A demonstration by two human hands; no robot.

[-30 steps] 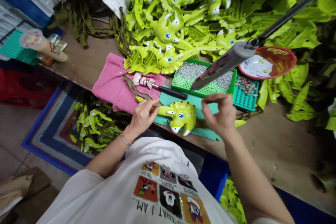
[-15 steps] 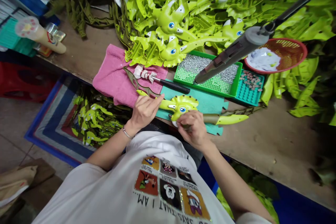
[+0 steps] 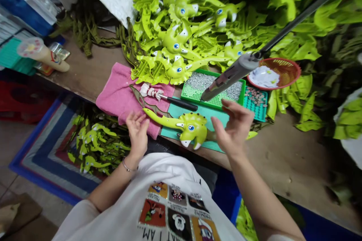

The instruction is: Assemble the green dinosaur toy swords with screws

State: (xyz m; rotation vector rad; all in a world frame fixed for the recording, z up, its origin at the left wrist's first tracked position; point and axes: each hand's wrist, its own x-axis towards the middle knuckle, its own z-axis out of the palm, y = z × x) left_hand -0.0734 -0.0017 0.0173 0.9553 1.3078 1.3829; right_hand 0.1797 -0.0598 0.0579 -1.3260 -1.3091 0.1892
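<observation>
A lime-green plastic dinosaur-head toy with a blue eye and white horns lies on a teal foam mat in front of me. Its green arm stretches left over the edge of a pink towel. Just left of that arm, my left hand hovers with fingers apart, holding nothing. My right hand is raised over the toy's right end, thumb and fingers spread, and hides part of it. Behind the toy lies a black-handled tool with a cloth-wrapped shaft.
A grey power screwdriver hangs over a green tray of screws. Beside it are a teal tray of small metal parts and a red basket. Green toy parts pile up behind. A drink cup stands left.
Both hands have let go of the dinosaur-head toy and opened. My right hand has lifted away to the right, my left hand slightly to the left. The camera view has shifted.
</observation>
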